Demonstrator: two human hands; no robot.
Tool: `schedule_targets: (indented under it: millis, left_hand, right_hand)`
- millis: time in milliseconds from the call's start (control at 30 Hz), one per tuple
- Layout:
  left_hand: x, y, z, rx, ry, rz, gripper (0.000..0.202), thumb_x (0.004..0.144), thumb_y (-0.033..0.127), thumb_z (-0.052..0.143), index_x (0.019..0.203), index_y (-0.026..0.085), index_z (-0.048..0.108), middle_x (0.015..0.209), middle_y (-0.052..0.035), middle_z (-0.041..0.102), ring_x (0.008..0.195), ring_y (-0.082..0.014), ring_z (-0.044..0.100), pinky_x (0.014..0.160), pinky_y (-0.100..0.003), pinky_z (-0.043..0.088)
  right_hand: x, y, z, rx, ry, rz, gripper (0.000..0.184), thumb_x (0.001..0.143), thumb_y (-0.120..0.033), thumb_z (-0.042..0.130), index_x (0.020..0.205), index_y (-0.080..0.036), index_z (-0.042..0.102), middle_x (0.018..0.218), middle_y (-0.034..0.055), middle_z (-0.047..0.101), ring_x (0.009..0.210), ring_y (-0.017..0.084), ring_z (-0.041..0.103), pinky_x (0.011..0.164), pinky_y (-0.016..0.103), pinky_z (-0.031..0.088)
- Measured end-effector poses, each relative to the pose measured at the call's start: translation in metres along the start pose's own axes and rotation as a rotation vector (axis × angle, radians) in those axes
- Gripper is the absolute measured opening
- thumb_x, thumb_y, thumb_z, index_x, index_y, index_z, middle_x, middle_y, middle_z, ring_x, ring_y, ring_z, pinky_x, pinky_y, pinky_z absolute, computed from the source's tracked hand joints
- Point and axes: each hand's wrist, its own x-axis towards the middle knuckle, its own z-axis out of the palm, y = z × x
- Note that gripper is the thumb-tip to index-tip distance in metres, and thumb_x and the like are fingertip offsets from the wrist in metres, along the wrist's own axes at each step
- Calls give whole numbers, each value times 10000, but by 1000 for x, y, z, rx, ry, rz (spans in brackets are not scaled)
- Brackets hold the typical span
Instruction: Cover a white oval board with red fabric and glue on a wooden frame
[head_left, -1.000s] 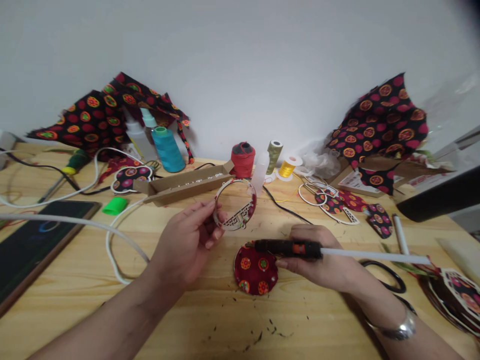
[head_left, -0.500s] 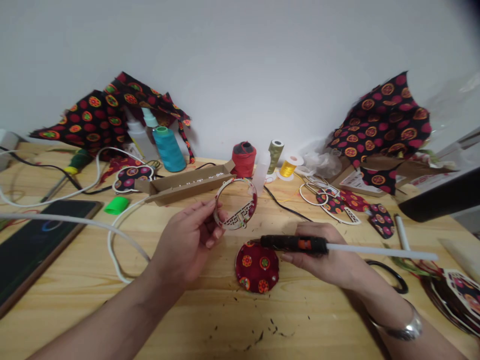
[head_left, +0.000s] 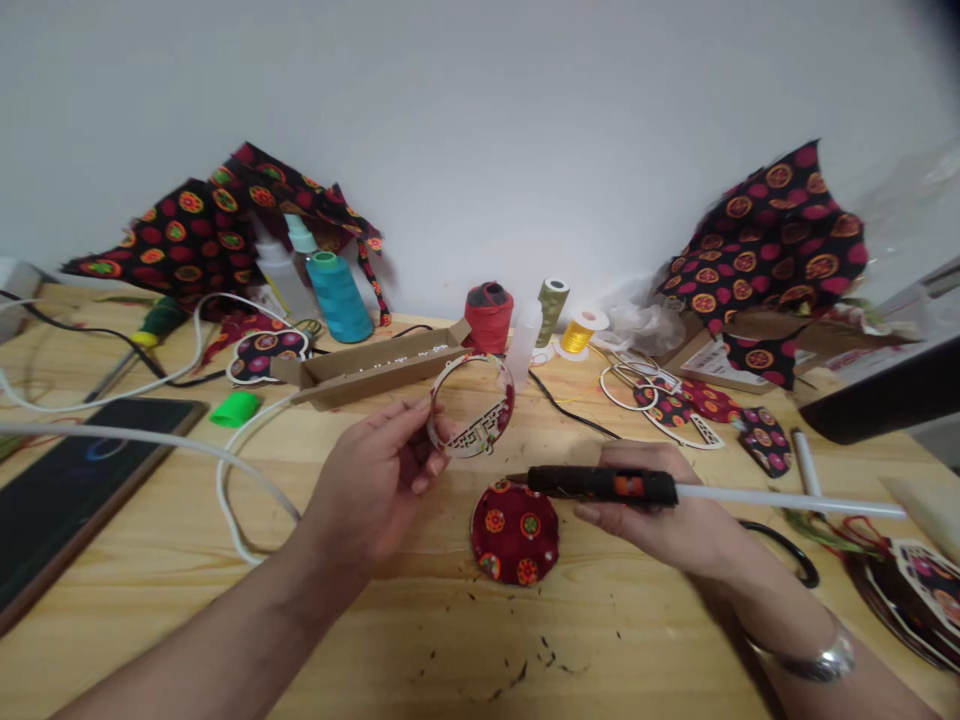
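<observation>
My left hand (head_left: 386, 465) pinches a thin round frame (head_left: 480, 432) by its left edge, holding it upright above the table. A cut-out lattice pattern fills the lower part of that frame. My right hand (head_left: 652, 510) is closed around a black glue gun (head_left: 600, 484), with a long white glue stick (head_left: 795, 499) sticking out of its back end. The gun's tip points left, over the top edge of a fabric-covered disc (head_left: 514, 545). This dark red disc with orange flower prints lies flat on the table; whether the tip touches it I cannot tell.
Behind my hands stand a narrow cardboard box (head_left: 382, 368), a red thread cone (head_left: 489, 318) and a clear bottle (head_left: 524, 345). A phone (head_left: 90, 490) and a white cable (head_left: 225, 490) lie to the left. Fabric pieces (head_left: 765, 440) and a black cylinder (head_left: 877, 400) are on the right.
My right hand has shifted slightly right with the glue gun, drawing its tip a little along the disc's top edge. The left hand and round frame stay nearly in place.
</observation>
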Motion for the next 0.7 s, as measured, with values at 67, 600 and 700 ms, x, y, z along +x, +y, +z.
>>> schedule_targets:
  millis: [67, 600, 700]
  left_hand:
    - [0, 0, 0, 3, -4, 1, 86, 775, 132, 569, 701, 114, 607, 566, 0, 604, 384, -45, 464, 306, -106, 288]
    - [-1, 0, 0, 1, -17, -12, 91, 796, 132, 550, 718, 112, 592, 573, -8, 608, 383, -46, 456, 317, -116, 284]
    - [0, 0, 0, 3, -18, -10, 82, 797, 132, 546, 733, 113, 593, 577, -7, 607, 385, -47, 460, 319, -115, 285]
  right_hand:
    - [0, -1, 0, 15, 2, -51, 354, 769, -431, 630, 561, -171, 512, 523, -28, 457, 483, 91, 418, 455, 218, 313]
    - [0, 0, 19, -114, -100, -204, 394, 732, -478, 640, 567, -189, 431, 546, -36, 400, 522, 106, 363, 501, 257, 244]
    - [1, -2, 18, -85, -123, -210, 390, 730, -481, 639, 568, -191, 435, 553, -34, 397, 523, 109, 361, 494, 257, 242]
